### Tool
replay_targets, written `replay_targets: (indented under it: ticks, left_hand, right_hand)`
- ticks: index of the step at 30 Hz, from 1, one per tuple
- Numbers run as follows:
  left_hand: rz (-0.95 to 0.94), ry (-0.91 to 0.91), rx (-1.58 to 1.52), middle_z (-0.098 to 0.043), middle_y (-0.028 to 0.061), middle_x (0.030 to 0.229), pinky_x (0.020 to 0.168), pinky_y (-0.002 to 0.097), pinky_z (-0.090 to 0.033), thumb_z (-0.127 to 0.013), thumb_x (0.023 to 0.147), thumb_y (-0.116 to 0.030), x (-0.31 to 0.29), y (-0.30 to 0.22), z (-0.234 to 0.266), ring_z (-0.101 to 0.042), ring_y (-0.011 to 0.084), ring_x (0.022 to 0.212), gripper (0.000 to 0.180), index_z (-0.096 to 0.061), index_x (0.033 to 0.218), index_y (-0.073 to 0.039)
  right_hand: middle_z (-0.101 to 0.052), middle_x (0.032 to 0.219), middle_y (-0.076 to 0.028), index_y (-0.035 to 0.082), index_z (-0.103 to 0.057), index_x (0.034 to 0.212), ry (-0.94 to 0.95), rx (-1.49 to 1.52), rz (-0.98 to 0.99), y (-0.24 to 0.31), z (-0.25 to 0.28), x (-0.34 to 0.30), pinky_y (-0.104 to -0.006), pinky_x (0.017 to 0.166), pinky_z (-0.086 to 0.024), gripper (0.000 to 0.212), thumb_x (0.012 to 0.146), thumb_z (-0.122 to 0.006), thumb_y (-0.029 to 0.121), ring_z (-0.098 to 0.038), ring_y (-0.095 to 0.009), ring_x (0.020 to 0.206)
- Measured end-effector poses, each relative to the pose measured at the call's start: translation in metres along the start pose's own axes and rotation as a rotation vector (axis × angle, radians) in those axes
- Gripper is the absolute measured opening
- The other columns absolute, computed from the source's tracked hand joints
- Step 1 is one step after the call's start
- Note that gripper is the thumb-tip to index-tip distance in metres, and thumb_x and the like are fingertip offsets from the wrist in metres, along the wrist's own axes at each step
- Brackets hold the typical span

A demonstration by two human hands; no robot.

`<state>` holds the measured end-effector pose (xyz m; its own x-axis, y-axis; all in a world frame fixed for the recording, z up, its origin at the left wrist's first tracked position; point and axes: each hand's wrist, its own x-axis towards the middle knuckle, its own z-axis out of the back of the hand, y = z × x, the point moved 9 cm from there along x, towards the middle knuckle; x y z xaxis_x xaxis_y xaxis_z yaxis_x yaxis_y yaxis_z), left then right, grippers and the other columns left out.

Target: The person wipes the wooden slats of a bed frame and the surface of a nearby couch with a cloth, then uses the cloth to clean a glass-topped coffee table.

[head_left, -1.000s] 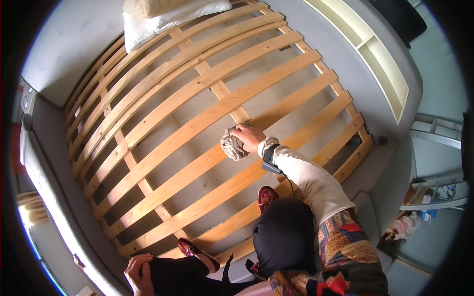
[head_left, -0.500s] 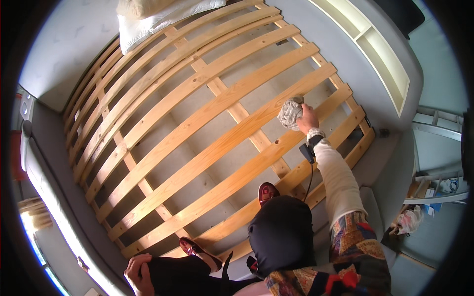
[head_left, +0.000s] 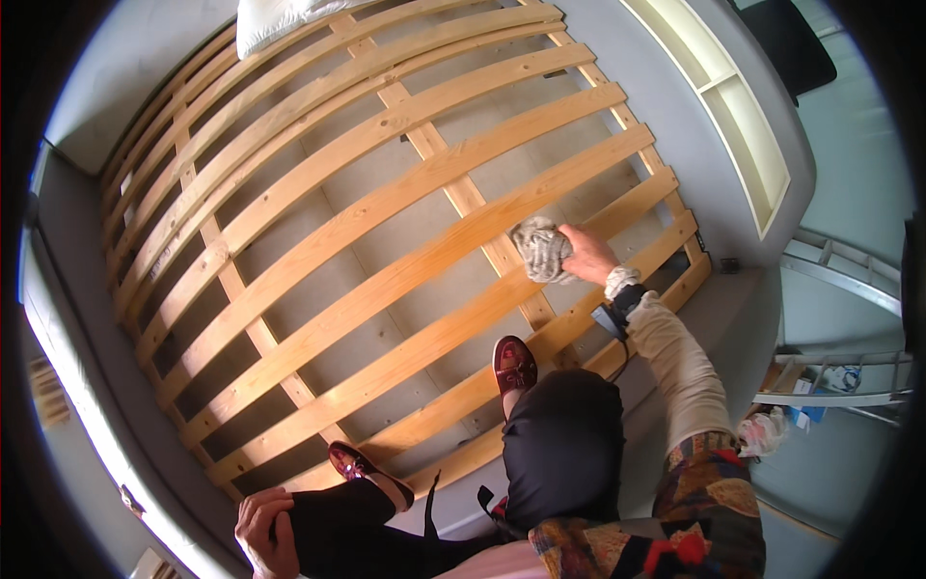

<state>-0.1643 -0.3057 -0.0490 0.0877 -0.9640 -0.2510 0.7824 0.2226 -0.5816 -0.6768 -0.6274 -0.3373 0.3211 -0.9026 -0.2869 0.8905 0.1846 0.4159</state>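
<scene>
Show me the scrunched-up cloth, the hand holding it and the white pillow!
Cloth (head_left: 540, 251), head view: middle of its crumpled folds.
Right hand (head_left: 588, 257), head view: back of the hand.
White pillow (head_left: 274, 26), head view: its visible part.

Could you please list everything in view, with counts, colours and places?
Crumpled cloth: one, beige-grey, in the right hand, over the slats
Slatted wooden base: one, light brown, centre
Plump fabric pillow: one, white, top left
Padded bed frame: one, grey, around the base
Long divided trough: one, cream, upper right
Black object: one, kind unclear, top right
Metal ladder parts: at least two, silver, right
Thin plastic bag: one, whitish, lower right
Shiny shoes: two, dark red, on the feet
Wrist strap: one, black, right wrist
Hands: two, bare; left on the dark-trousered left leg, right gripping the cloth
</scene>
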Motion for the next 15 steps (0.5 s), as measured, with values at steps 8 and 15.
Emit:
replay_targets:
  ticks: [8,15]
  left_hand:
    - [-0.113,0.041,-0.028,-0.074,0.0163,0.108,0.095,0.0435,-0.053,-0.059,0.095,-0.001,-0.03,-0.025,0.009,-0.07,0.0347,0.103,0.015,-0.073,0.098,0.002]
    - [-0.12,-0.151,0.003,-0.073,0.0167,0.097,0.087,0.0443,-0.053,-0.063,0.078,0.002,-0.074,0.005,0.003,-0.07,0.0355,0.093,0.015,-0.069,0.091,0.001]
  right_hand:
    - [-0.067,0.119,-0.019,0.008,-0.061,0.122,0.181,-0.156,-0.059,0.008,0.077,-0.051,-0.0485,0.094,-0.051,0.05,0.073,-0.071,0.01,-0.061,-0.042,0.113]
    - [-0.067,0.114,-0.025,0.008,-0.061,0.121,0.088,-0.008,-0.135,0.001,0.038,-0.064,-0.051,0.094,-0.051,0.052,0.071,-0.073,0.015,-0.061,-0.046,0.111]
